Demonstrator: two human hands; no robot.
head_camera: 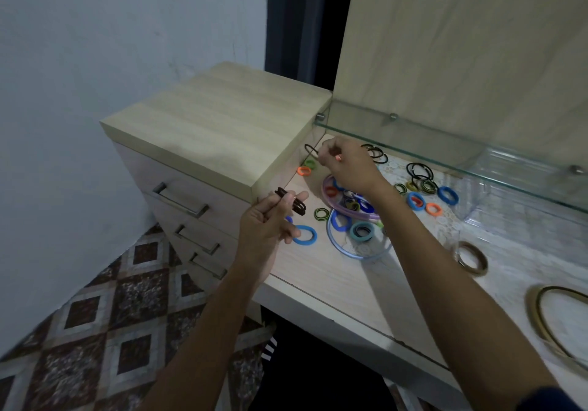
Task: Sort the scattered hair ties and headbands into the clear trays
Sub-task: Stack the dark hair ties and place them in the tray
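Note:
My left hand (269, 219) holds a bunch of dark brown hair ties (291, 202) at the left edge of the desk. My right hand (345, 167) is further back and pinches a thin black hair tie (311, 150) lifted off the surface. Below it lie an orange tie (304, 171) and a green tie (310, 164). Several coloured ties are piled on a purple headband (350, 214) and a blue headband (331, 235). A blue tie (304, 235) and a green-black tie (322, 213) lie near my left hand. A clear tray (474, 203) stands at the back right.
A drawer cabinet (216, 130) stands left of the desk, higher than the desk top. A glass shelf (445, 159) overhangs the back of the desk. More black ties (420, 170), blue and orange ties (426, 202), a brown ring (472, 258) and a gold-rimmed headband (560, 321) lie to the right.

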